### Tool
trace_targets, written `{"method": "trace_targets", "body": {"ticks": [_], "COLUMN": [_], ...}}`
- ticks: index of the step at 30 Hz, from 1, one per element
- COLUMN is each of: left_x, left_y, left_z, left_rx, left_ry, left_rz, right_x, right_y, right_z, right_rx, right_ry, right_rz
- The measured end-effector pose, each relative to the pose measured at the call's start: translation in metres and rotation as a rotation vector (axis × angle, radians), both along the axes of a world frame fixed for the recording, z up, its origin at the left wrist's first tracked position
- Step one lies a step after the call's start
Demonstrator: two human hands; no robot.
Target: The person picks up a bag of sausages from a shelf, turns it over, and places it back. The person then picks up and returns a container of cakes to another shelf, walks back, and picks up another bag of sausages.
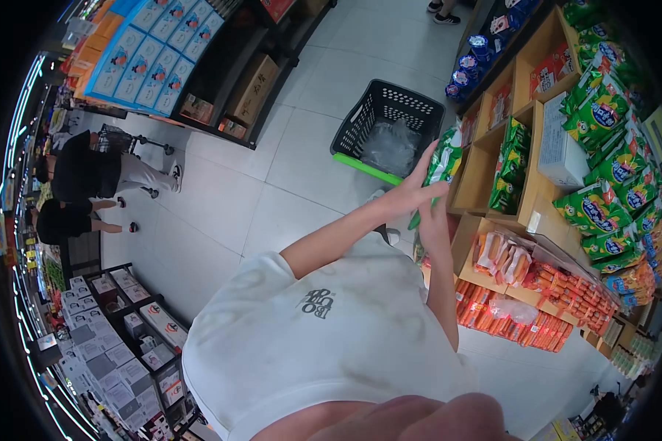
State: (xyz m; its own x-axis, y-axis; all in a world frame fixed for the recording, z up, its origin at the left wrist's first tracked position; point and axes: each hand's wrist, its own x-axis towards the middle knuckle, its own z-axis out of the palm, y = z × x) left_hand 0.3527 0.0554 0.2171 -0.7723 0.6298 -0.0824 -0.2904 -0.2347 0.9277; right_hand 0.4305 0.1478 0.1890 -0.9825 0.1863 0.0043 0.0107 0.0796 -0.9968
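Both of my hands are on a green snack bag, just beyond the near rim of a shopping basket. My left hand is closed round the bag's side, thumb across its front. Against the bag's lower part, my right hand is also closed, though its fingers are partly hidden. On the floor stands the black basket with a green handle. Clear plastic packaging lies inside it. Similar green snack bags fill a wooden shelf compartment to the right.
More green bags are stacked on the right-hand display. Below sit packs of orange-red sausages. Dark shelving with blue-and-white boxes stands at the upper left. Two people are beside a cart at left; another person's shoes show at the top.
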Motion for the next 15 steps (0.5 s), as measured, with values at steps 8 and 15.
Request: {"method": "trace_targets", "body": {"ticks": [8,15], "left_x": [0.0,0.014], "left_y": [-0.02,-0.016], "left_z": [-0.017,-0.011], "left_rx": [0.453,0.273], "left_ry": [-0.617,-0.535], "left_rz": [-0.147,-0.113], "right_x": [0.009,0.021], "right_y": [0.03,0.031], "right_z": [0.039,0.018], "right_rx": [-0.178,-0.475], "right_ry": [-0.129,-0.181], "right_rz": [-0.013,-0.072]}}
